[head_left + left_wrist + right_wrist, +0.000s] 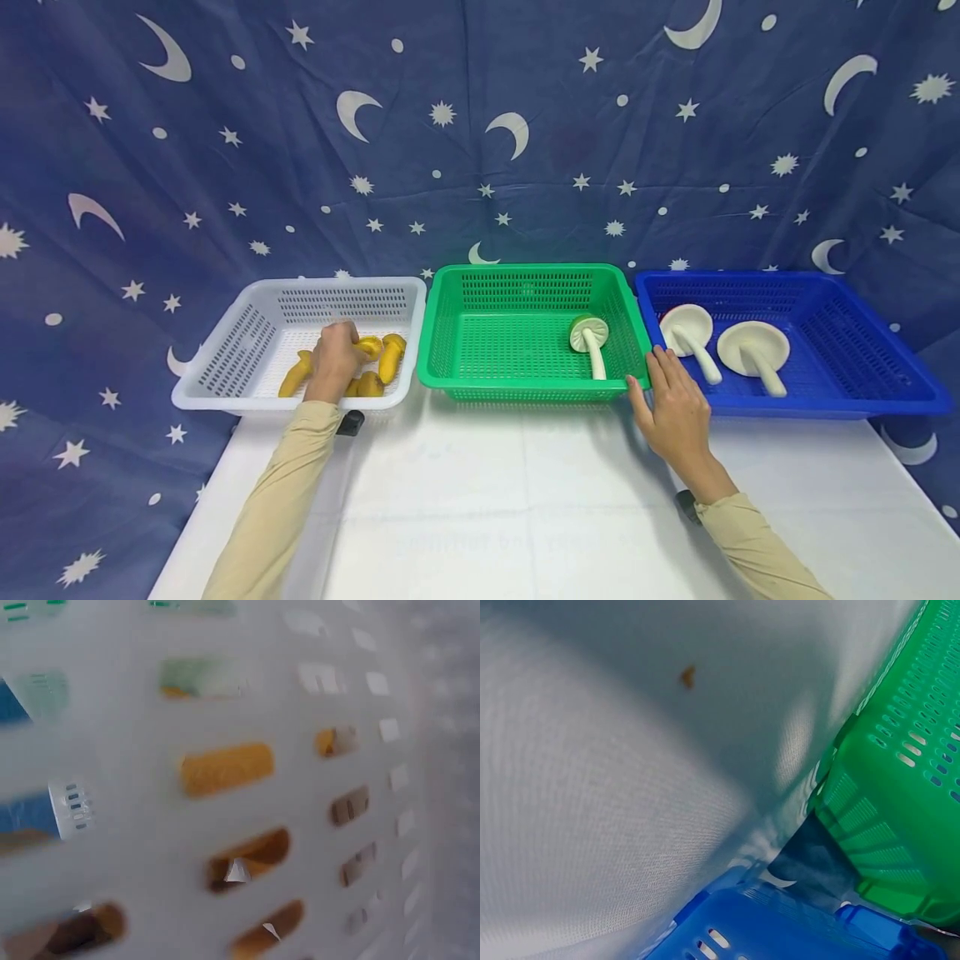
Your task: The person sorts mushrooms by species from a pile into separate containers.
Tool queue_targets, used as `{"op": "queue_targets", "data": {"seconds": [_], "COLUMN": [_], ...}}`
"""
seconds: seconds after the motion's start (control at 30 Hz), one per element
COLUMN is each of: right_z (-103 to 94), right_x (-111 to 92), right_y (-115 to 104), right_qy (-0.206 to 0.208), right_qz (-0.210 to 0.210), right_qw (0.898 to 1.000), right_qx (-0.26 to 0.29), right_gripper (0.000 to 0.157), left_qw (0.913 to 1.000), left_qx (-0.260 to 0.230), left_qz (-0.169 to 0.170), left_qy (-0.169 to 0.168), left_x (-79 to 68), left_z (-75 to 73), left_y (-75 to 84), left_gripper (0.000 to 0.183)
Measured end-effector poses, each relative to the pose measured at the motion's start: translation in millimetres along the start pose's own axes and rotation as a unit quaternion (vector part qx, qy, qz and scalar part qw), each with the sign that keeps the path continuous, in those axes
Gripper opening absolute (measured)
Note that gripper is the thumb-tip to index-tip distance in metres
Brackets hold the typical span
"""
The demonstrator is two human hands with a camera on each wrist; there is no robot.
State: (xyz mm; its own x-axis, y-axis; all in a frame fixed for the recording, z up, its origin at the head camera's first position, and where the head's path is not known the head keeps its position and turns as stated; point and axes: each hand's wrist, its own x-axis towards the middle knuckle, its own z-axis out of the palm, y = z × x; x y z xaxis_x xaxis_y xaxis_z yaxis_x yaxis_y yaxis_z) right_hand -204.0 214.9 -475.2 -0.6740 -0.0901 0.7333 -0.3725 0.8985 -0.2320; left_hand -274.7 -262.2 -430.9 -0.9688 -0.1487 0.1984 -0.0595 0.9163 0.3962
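Observation:
In the head view, my left hand [335, 362] reaches into the white basket [193, 390]. Its fingers curl over a yellow mushroom [369, 347], which pokes out on the hand's right side; the fingertips are mostly hidden. Other yellow mushrooms lie around it, one [296, 373] to the left and another [391, 358] to the right. My right hand [678, 414] rests, fingers extended, where the rims of the green basket [525, 385] and the blue basket [832, 407] meet. The left wrist view shows mostly the slotted white basket wall [142, 772], with yellow shapes behind it.
Inside the green basket lies a mushroom [588, 335] with a green cap and white stem. Two pale mushrooms, one [687, 329] on the left and one [753, 348] beside it, lie in the blue basket. A white-covered table [480, 500] spreads before a starry blue curtain [465, 125].

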Motion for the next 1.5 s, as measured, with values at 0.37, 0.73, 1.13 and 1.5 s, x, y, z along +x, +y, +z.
{"op": "queue_targets", "data": {"seconds": [0.37, 0.73, 1.13, 1.5], "right_z": [-0.1, 2.0, -8.4, -47.0], "right_x": [-1, -1, 4, 15], "right_y": [-2, -2, -2, -2], "right_qy": [-0.009, -0.003, -0.072, -0.181], "right_qz": [-0.003, -0.008, 0.015, 0.054], "right_qw": [1.000, 1.000, 0.997, 0.979], "right_qx": [0.001, 0.002, 0.030, 0.079], "right_gripper": [0.053, 0.053, 0.053, 0.052], "left_qw": [0.9863, 0.9922, 0.9823, 0.9810], "left_qx": [0.010, -0.003, -0.010, -0.097], "left_qz": [-0.009, 0.027, 0.034, 0.124], "left_qy": [-0.164, -0.122, -0.184, -0.113], "left_x": [-6.3, -6.4, -12.5, -51.2], "left_z": [-9.2, -6.7, -7.5, -32.4], "left_y": [3.0, -0.2, -6.8, 19.0], "left_gripper": [0.046, 0.027, 0.019, 0.026]}}
